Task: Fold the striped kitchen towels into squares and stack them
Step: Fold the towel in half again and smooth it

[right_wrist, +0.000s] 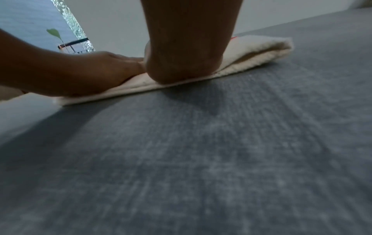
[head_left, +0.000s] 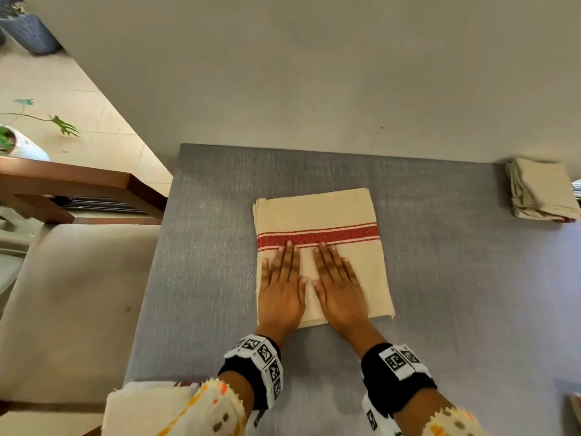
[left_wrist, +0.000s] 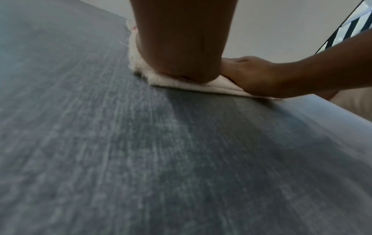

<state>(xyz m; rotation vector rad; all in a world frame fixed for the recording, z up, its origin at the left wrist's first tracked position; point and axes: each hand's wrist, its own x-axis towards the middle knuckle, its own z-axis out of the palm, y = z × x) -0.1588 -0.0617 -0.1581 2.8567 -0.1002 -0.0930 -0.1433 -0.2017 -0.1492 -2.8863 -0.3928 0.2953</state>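
A folded cream towel [head_left: 320,212] with a red stripe lies in the middle of the grey table [head_left: 456,278]. My left hand [head_left: 280,283] and right hand [head_left: 338,283] press flat on its near half, side by side, fingers straight and reaching up to the stripe. In the left wrist view the left palm [left_wrist: 177,52] bears down on the towel's near edge [left_wrist: 189,86], with the right hand [left_wrist: 255,74] beside it. The right wrist view shows the right palm [right_wrist: 187,57] on the towel [right_wrist: 259,49] and the left hand [right_wrist: 80,74] next to it. A stack of folded towels [head_left: 542,191] sits at the far right.
A cushioned chair [head_left: 69,303] with a wooden frame [head_left: 81,190] stands left of the table. More cream cloth [head_left: 147,407] lies at the near left edge by my sleeve. A wall [head_left: 314,73] runs behind the table. A potted plant [head_left: 12,140] stands on the floor at left.
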